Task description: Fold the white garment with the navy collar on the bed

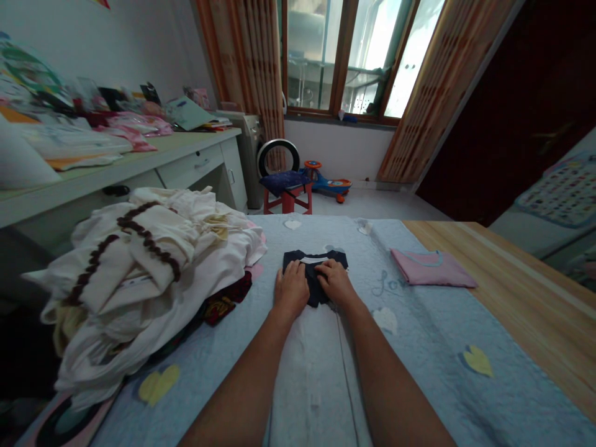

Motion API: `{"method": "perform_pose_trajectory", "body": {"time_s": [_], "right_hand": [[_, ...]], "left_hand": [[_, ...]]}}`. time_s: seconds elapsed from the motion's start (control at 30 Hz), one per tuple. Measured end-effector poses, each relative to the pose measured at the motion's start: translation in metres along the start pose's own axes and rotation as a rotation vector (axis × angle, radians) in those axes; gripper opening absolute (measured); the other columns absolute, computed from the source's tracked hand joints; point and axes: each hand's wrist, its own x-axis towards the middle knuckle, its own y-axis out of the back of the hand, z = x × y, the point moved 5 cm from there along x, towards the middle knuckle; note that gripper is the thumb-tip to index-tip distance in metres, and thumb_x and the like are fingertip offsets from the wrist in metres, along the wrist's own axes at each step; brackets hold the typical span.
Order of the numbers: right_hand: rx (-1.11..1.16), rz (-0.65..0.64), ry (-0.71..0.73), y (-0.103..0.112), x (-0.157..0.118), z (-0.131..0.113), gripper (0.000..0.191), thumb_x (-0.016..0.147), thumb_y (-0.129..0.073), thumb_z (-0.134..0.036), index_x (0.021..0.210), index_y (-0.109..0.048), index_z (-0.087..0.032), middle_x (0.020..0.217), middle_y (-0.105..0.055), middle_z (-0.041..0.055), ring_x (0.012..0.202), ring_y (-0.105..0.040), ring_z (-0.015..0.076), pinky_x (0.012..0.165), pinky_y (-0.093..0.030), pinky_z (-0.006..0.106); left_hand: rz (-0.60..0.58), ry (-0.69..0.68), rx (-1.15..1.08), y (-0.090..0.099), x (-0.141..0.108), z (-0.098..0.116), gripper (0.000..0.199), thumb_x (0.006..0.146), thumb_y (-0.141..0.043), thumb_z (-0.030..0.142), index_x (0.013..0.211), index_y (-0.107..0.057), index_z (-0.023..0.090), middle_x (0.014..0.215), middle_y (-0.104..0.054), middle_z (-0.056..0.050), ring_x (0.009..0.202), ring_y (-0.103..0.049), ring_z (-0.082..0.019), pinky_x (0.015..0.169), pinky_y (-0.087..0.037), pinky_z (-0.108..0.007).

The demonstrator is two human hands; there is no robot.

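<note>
Flanking dark cloth [316, 290], clothes heap [158, 254], pink garment [431, 270]

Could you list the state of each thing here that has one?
Left hand: flat on the dark garment
Right hand: on it, fingers bent; grip unclear
Dark garment: laid out
Pink garment: folded
White cloth: heaped, crumpled
Blue sheet: spread, slightly wrinkled
Desk drawer: shut
Curtains: drawn apart
</note>
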Motion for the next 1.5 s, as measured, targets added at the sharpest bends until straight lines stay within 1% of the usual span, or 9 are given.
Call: {"method": "perform_pose_trajectory", "body": {"time_s": [0.27,0.53,0.77,0.93,1.07,1.13,1.23,1.33,1.5], "right_hand": [[-0.1,-0.048,-0.078,0.0,-0.002,-0.007,0.038,0.092,-0.055,-0.03,0.128,-0.064,-0.023,0.128,-0.058,0.0093,0.115,-0.051,0.0253,0.102,-0.039,0.035],[-0.223,-0.06,-0.121,-0.009,-0.005,-0.029,0.047,0.094,-0.051,-0.034,0.138,-0.054,-0.017,0.141,-0.05,0.0168,0.122,-0.046,0.0309,0.104,-0.036,0.043],[-0.213,-0.147,-0.143,-0.01,-0.01,-0.036,0.055,0.096,-0.047,-0.035,0.146,-0.043,-0.012,0.153,-0.04,0.0197,0.135,-0.038,0.0333,0.11,-0.031,0.05],[-0.149,-0.245,-0.156,-0.015,-0.022,-0.032,0.059,0.096,-0.047,-0.035,0.151,-0.037,-0.015,0.163,-0.025,0.0137,0.147,-0.025,0.0318,0.116,-0.025,0.051],[-0.143,-0.225,-0.122,-0.019,-0.033,-0.031,0.06,0.099,-0.04,-0.037,0.154,-0.032,-0.014,0.164,-0.02,0.0086,0.151,-0.018,0.0278,0.12,-0.015,0.049],[-0.16,-0.191,-0.109,-0.018,-0.036,-0.032,0.06,0.099,-0.038,-0.038,0.154,-0.032,-0.015,0.164,-0.021,0.0078,0.151,-0.018,0.0258,0.121,-0.014,0.047],[-0.177,-0.151,-0.1,-0.017,-0.038,-0.034,0.058,0.1,-0.036,-0.038,0.154,-0.033,-0.016,0.163,-0.023,0.007,0.15,-0.02,0.024,0.121,-0.014,0.046],[-0.173,-0.138,-0.092,-0.016,-0.039,-0.035,0.057,0.1,-0.036,-0.038,0.153,-0.036,-0.019,0.163,-0.025,0.005,0.15,-0.021,0.0242,0.121,-0.014,0.046],[-0.166,-0.145,-0.066,-0.015,-0.04,-0.036,0.055,0.1,-0.037,-0.042,0.152,-0.038,-0.024,0.162,-0.029,0.0012,0.15,-0.021,0.026,0.12,-0.015,0.048]], "left_hand": [[-0.041,0.09,0.033,-0.005,0.003,-0.017,0.051,0.096,-0.044,0.032,0.146,-0.043,0.018,0.155,-0.042,-0.014,0.145,-0.034,-0.026,0.118,-0.023,-0.055],[0.001,0.081,0.043,-0.008,0.0,-0.019,0.052,0.096,-0.043,0.036,0.147,-0.044,0.025,0.158,-0.038,-0.008,0.146,-0.03,-0.027,0.118,-0.022,-0.053],[0.004,0.086,0.062,-0.007,0.0,-0.018,0.053,0.095,-0.046,0.037,0.147,-0.044,0.025,0.157,-0.039,-0.011,0.144,-0.033,-0.03,0.117,-0.023,-0.054],[-0.012,0.083,0.084,-0.007,0.0,-0.017,0.053,0.096,-0.044,0.038,0.148,-0.043,0.025,0.157,-0.038,-0.012,0.144,-0.033,-0.031,0.116,-0.024,-0.056],[-0.005,0.005,0.154,-0.005,0.004,-0.014,0.053,0.097,-0.042,0.037,0.147,-0.046,0.019,0.156,-0.04,-0.015,0.147,-0.028,-0.033,0.118,-0.017,-0.06],[-0.005,-0.114,0.182,-0.004,0.007,-0.01,0.051,0.098,-0.039,0.032,0.144,-0.048,0.014,0.156,-0.04,-0.015,0.149,-0.025,-0.029,0.121,-0.013,-0.055],[-0.079,-0.228,0.166,-0.006,0.014,-0.009,0.05,0.097,-0.037,0.026,0.144,-0.047,0.013,0.158,-0.038,-0.012,0.148,-0.029,-0.024,0.121,-0.02,-0.043],[-0.154,-0.204,0.136,-0.012,0.021,-0.016,0.052,0.098,-0.038,0.03,0.148,-0.042,0.013,0.158,-0.037,-0.012,0.147,-0.032,-0.024,0.118,-0.029,-0.041],[-0.157,-0.131,0.146,-0.015,0.029,-0.028,0.056,0.099,-0.037,0.036,0.151,-0.036,0.014,0.16,-0.032,-0.014,0.148,-0.029,-0.027,0.117,-0.03,-0.046]]}}
